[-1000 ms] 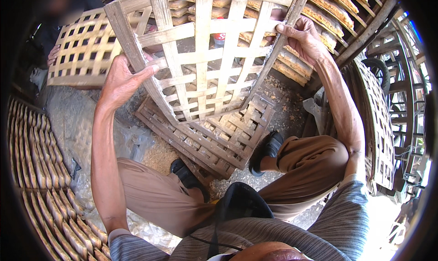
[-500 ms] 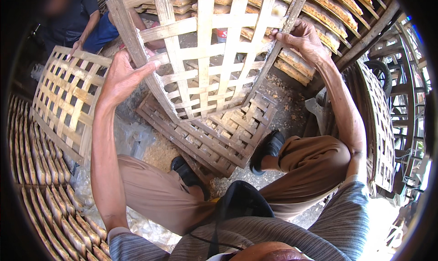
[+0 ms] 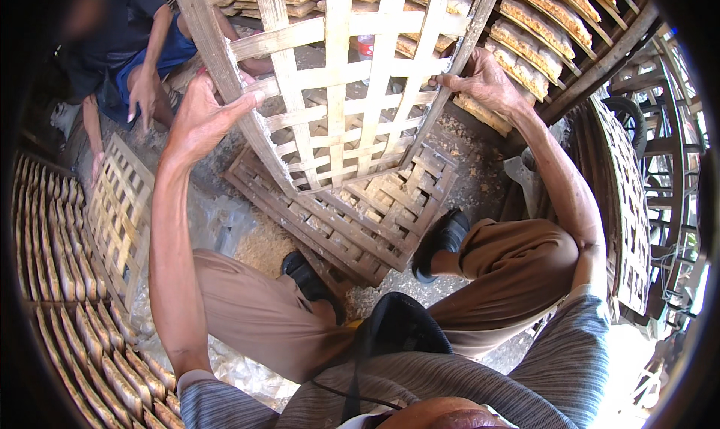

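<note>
Upright in front of me stands a wood-framed lattice tray of flat bamboo strips, with whitish residue along its frame. My left hand grips its left rail, the thumb lying over the near face and the other fingers behind. On the right rail, my right hand pinches the wood between thumb and fingers; some of those fingers are hidden. Beneath the tray's lower edge, a stack of similar trays lies on the floor between my feet, with pale crumbs on it.
At the far left, a co-worker reaches toward another lattice tray. Racks of pale slabs stand at the left and far right. More trays lean at the right. Clear plastic sheeting lies by my left leg.
The co-worker's tray has dropped lower and farther left, and both that person's hands now show. My right hand sits slightly lower on the rail. My tray has barely moved.
</note>
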`<state>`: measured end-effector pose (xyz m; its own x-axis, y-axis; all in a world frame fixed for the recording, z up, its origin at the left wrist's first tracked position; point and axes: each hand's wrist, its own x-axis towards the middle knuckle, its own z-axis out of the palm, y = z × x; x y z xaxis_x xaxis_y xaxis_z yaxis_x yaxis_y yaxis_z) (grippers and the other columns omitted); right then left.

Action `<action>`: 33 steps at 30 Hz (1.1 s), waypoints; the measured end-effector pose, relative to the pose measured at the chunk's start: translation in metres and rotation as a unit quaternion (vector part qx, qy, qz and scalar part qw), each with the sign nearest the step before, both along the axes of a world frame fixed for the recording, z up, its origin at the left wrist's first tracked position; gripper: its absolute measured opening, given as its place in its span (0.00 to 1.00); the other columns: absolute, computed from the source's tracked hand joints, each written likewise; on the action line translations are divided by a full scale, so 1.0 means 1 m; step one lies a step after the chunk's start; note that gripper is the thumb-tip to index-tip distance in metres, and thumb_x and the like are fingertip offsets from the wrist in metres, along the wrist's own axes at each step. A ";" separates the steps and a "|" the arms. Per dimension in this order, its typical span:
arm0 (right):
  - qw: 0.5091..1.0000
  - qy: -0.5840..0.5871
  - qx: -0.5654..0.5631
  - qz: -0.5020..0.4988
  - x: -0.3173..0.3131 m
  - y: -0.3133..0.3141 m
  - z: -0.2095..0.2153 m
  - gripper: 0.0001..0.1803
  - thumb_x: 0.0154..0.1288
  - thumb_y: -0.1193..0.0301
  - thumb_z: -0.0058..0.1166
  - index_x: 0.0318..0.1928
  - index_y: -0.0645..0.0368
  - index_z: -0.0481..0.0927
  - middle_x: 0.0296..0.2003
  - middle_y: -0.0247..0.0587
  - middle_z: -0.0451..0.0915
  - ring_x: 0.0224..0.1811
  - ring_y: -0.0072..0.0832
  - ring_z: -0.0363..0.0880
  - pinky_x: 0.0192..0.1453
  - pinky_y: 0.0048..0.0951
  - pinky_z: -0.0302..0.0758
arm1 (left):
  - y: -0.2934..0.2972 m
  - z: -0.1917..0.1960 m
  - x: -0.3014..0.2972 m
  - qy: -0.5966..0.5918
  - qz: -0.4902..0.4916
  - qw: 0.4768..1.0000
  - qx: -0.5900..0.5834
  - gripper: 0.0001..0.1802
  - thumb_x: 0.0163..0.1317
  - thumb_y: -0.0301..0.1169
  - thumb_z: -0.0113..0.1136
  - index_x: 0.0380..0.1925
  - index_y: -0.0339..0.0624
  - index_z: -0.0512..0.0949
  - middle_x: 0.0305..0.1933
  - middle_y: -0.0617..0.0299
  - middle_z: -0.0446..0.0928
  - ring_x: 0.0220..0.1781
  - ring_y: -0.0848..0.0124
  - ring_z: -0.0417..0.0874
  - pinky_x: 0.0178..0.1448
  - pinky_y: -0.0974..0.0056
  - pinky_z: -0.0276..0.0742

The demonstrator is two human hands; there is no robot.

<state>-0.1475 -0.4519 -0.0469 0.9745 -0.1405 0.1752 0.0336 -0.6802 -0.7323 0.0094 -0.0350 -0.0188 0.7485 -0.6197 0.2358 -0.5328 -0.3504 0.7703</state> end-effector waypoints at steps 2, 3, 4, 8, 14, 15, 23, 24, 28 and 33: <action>0.997 0.031 0.072 0.018 0.001 0.002 0.003 0.16 0.68 0.70 0.67 0.53 0.65 0.85 0.40 0.41 0.90 0.43 0.23 0.86 0.50 0.29 0.83 | 0.003 0.000 0.001 0.009 0.002 1.000 -0.001 0.16 0.61 0.32 0.75 0.43 0.36 0.80 0.36 0.60 0.83 0.39 0.74 0.83 0.47 0.65 0.78; 0.993 0.047 0.108 0.027 0.001 0.002 0.003 0.16 0.67 0.69 0.67 0.52 0.65 0.85 0.40 0.41 0.90 0.43 0.23 0.86 0.50 0.28 0.83 | 0.005 0.000 0.001 0.016 0.004 1.000 -0.003 0.16 0.61 0.32 0.75 0.43 0.36 0.80 0.36 0.60 0.83 0.39 0.74 0.83 0.47 0.65 0.78; 0.995 0.033 0.093 0.031 0.001 -0.001 0.002 0.16 0.67 0.70 0.66 0.52 0.65 0.85 0.39 0.40 0.90 0.41 0.22 0.85 0.48 0.28 0.83 | 0.005 -0.001 0.001 0.025 0.004 1.000 -0.006 0.16 0.61 0.32 0.75 0.43 0.36 0.80 0.36 0.60 0.83 0.39 0.74 0.84 0.47 0.65 0.79; 0.997 -0.041 0.062 0.024 -0.001 0.009 0.007 0.14 0.67 0.72 0.62 0.50 0.66 0.84 0.35 0.40 0.88 0.37 0.21 0.84 0.44 0.31 0.82 | 0.004 -0.002 0.000 -0.003 0.008 1.000 -0.002 0.16 0.62 0.32 0.75 0.43 0.36 0.80 0.37 0.60 0.83 0.40 0.74 0.84 0.47 0.66 0.79; 0.997 -0.047 -0.035 -0.053 0.000 0.006 -0.009 0.17 0.70 0.69 0.58 0.54 0.67 0.82 0.39 0.45 0.89 0.42 0.28 0.87 0.52 0.36 0.84 | 0.001 -0.004 0.000 -0.001 -0.003 1.000 -0.017 0.16 0.62 0.34 0.75 0.43 0.36 0.81 0.37 0.60 0.84 0.40 0.74 0.84 0.47 0.65 0.79; 0.999 -0.042 0.014 -0.029 -0.001 0.010 -0.007 0.18 0.69 0.70 0.57 0.55 0.67 0.82 0.40 0.45 0.89 0.44 0.29 0.87 0.54 0.36 0.83 | 0.004 -0.004 0.002 0.004 0.006 1.000 -0.012 0.17 0.62 0.34 0.76 0.43 0.36 0.81 0.37 0.60 0.83 0.40 0.74 0.84 0.47 0.65 0.79; 0.998 -0.045 0.027 0.025 -0.003 0.004 -0.008 0.15 0.75 0.66 0.56 0.53 0.65 0.79 0.43 0.47 0.90 0.47 0.30 0.89 0.56 0.36 0.87 | 0.000 0.000 -0.003 0.001 0.007 1.000 -0.003 0.18 0.62 0.34 0.76 0.43 0.35 0.81 0.37 0.58 0.83 0.40 0.73 0.84 0.47 0.64 0.79; 0.999 -0.041 0.004 0.015 -0.004 0.001 -0.009 0.14 0.77 0.65 0.57 0.52 0.65 0.78 0.43 0.48 0.89 0.46 0.32 0.90 0.55 0.36 0.89 | -0.001 -0.001 -0.002 0.001 0.002 1.000 -0.005 0.18 0.62 0.34 0.76 0.43 0.35 0.81 0.37 0.58 0.83 0.40 0.73 0.84 0.48 0.64 0.79; 0.998 -0.031 0.058 -0.002 -0.003 0.015 -0.001 0.17 0.72 0.67 0.54 0.52 0.66 0.84 0.40 0.43 0.90 0.41 0.24 0.87 0.50 0.34 0.84 | 0.005 -0.001 0.002 0.002 0.014 1.000 0.013 0.18 0.62 0.34 0.75 0.44 0.34 0.81 0.37 0.57 0.84 0.41 0.72 0.85 0.48 0.63 0.79; 0.998 -0.033 0.007 -0.050 -0.005 0.012 -0.004 0.20 0.75 0.61 0.56 0.53 0.66 0.84 0.39 0.43 0.90 0.40 0.24 0.86 0.49 0.34 0.84 | 0.000 0.001 -0.002 -0.001 0.008 1.000 0.012 0.17 0.62 0.34 0.75 0.43 0.34 0.81 0.37 0.57 0.84 0.40 0.72 0.85 0.48 0.64 0.80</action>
<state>-0.1530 -0.4403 -0.0511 0.9421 -0.2386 0.2357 0.0150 -0.6721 -0.7403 0.0078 -0.0347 -0.0179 0.7580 -0.6132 0.2224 -0.5287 -0.3780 0.7600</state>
